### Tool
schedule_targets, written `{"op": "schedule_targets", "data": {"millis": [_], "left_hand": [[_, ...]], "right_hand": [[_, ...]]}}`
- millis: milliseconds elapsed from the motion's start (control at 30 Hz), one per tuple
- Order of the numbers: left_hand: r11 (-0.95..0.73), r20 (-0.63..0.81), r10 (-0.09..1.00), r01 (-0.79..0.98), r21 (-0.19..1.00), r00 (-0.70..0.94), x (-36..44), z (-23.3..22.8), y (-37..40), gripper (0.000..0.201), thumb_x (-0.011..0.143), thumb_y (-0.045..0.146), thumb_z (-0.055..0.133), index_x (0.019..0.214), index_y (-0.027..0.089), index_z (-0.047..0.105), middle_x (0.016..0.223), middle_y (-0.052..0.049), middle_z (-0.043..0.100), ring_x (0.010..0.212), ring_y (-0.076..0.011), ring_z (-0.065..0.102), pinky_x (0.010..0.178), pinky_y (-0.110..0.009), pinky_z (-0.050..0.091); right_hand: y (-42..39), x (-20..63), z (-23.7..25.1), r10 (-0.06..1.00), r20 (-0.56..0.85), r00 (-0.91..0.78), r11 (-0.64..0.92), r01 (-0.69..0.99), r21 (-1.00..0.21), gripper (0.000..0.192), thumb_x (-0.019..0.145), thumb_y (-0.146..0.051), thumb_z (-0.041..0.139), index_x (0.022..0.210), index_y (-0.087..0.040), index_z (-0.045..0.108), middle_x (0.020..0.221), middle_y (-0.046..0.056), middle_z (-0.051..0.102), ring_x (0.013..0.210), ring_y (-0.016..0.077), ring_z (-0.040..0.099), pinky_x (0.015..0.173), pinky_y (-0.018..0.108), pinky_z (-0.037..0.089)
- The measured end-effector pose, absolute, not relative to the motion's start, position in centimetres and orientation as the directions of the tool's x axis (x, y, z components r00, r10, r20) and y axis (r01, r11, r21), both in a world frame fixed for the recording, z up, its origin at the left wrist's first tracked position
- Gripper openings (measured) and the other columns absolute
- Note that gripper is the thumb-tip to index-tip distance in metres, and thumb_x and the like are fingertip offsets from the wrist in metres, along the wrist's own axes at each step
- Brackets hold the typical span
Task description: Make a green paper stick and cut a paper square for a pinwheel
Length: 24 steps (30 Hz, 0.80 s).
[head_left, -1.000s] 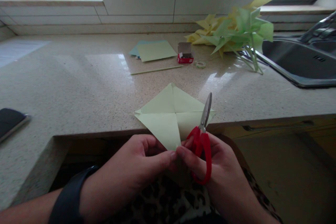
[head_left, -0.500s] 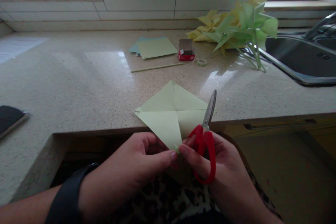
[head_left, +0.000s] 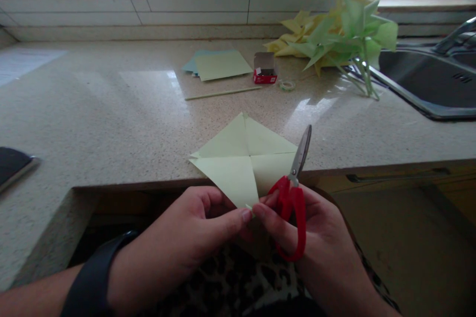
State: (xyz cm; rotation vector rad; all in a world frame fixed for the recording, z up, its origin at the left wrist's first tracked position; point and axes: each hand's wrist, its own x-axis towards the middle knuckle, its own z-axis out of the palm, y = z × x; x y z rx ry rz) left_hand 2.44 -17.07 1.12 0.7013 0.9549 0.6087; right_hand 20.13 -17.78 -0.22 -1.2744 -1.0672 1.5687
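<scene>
A pale green paper square (head_left: 230,173), creased along its diagonals and slit near its corners, lies partly on the counter with its near corner over the edge. My left hand (head_left: 208,223) is closed, pinching that near corner from the left. My right hand (head_left: 312,233) pinches the same corner with thumb and fingertips, where a small bit of paper sticks up. Red-handled scissors (head_left: 298,198) hang on the right hand, blades closed and pointing up and away, covering part of the paper's right side. Fingers beneath the paper are hidden.
Behind the paper lie a thin stick (head_left: 223,93), green and blue paper sheets (head_left: 225,65), a small red box (head_left: 265,69) and a tape roll (head_left: 287,85). Paper pinwheels (head_left: 334,39) stand beside the sink (head_left: 431,86). A dark object (head_left: 15,166) rests at left.
Both hands stay pinched at the paper's near corner, with the fingertips shifting slightly. The scissors have tilted a little to the right. The view has moved very slightly.
</scene>
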Motion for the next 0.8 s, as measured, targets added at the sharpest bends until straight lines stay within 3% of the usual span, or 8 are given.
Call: {"op": "schedule_targets", "data": {"millis": [167, 367, 500, 600, 700, 767, 800], "left_hand": [[0.590, -0.501, 0.755, -0.107, 0.800, 0.423, 2.2, 1.0, -17.2, 0.014, 0.084, 0.028, 0.080, 0.095, 0.020, 0.082, 0.082, -0.003, 0.079, 0.080, -0.0164, 0.071, 0.074, -0.022, 0.052], [0.634, -0.517, 0.736, -0.179, 0.752, 0.437, 2.3, 0.8, -17.3, 0.018, 0.086, 0.027, 0.078, 0.103, 0.021, 0.080, 0.089, -0.004, 0.079, 0.079, -0.0166, 0.071, 0.073, -0.024, 0.051], [0.639, -0.502, 0.730, -0.201, 0.742, 0.463, 2.2, 0.7, -17.3, 0.018, 0.087, 0.028, 0.077, 0.103, 0.020, 0.079, 0.094, -0.004, 0.078, 0.085, -0.0186, 0.070, 0.084, -0.029, 0.052], [0.634, -0.514, 0.739, -0.191, 0.750, 0.435, 2.0, 0.7, -17.1, 0.016, 0.087, 0.032, 0.077, 0.095, 0.018, 0.078, 0.094, -0.005, 0.076, 0.089, -0.0195, 0.068, 0.089, -0.033, 0.049], [0.633, -0.551, 0.744, -0.135, 0.762, 0.377, 1.8, 0.8, -17.0, 0.024, 0.085, 0.039, 0.078, 0.084, 0.016, 0.075, 0.088, -0.004, 0.074, 0.083, -0.0176, 0.065, 0.081, -0.031, 0.048], [0.636, -0.563, 0.744, -0.123, 0.762, 0.360, 1.7, 1.0, -16.9, 0.026, 0.084, 0.041, 0.079, 0.084, 0.016, 0.074, 0.085, -0.003, 0.072, 0.078, -0.0158, 0.063, 0.076, -0.029, 0.047], [0.639, -0.567, 0.744, -0.128, 0.759, 0.355, 1.6, 1.1, -16.8, 0.026, 0.084, 0.041, 0.079, 0.085, 0.016, 0.074, 0.084, -0.003, 0.071, 0.076, -0.0148, 0.062, 0.074, -0.028, 0.046]], "right_hand": [[-17.7, 20.0, -0.1, 0.954, -0.269, -0.132, -0.281, -0.077, -0.957, 0.020, 0.079, -0.034, 0.083, 0.074, -0.022, 0.068, 0.068, -0.003, 0.068, 0.060, 0.0114, 0.063, 0.056, 0.019, 0.052], [-17.6, 19.8, 0.1, 0.955, -0.256, -0.152, -0.269, -0.078, -0.960, 0.021, 0.079, -0.034, 0.083, 0.073, -0.021, 0.068, 0.068, -0.003, 0.067, 0.060, 0.0094, 0.059, 0.056, 0.017, 0.050], [-17.2, 20.1, 0.3, 0.941, -0.288, -0.180, -0.300, -0.041, -0.953, 0.024, 0.079, -0.039, 0.083, 0.075, -0.021, 0.068, 0.067, -0.003, 0.064, 0.059, 0.0092, 0.055, 0.054, 0.017, 0.047], [-17.2, 21.2, 0.1, 0.919, -0.333, -0.211, -0.343, -0.011, -0.939, 0.032, 0.085, -0.050, 0.075, 0.077, -0.020, 0.066, 0.066, -0.001, 0.063, 0.056, 0.0089, 0.051, 0.050, 0.018, 0.043], [-17.6, 23.0, -0.4, 0.858, -0.387, -0.338, -0.401, 0.031, -0.916, 0.037, 0.083, -0.054, 0.075, 0.076, -0.019, 0.065, 0.059, -0.003, 0.056, 0.050, 0.0073, 0.044, 0.045, 0.017, 0.035], [-18.2, 24.5, -0.8, 0.814, -0.433, -0.388, -0.445, 0.062, -0.893, 0.036, 0.079, -0.053, 0.080, 0.090, -0.020, 0.070, 0.060, -0.003, 0.056, 0.050, 0.0077, 0.046, 0.045, 0.018, 0.037], [-18.6, 25.2, -1.0, 0.832, -0.449, -0.325, -0.453, 0.067, -0.889, 0.041, 0.077, -0.056, 0.080, 0.099, -0.022, 0.071, 0.065, -0.002, 0.060, 0.050, 0.0083, 0.048, 0.044, 0.018, 0.038]]}}
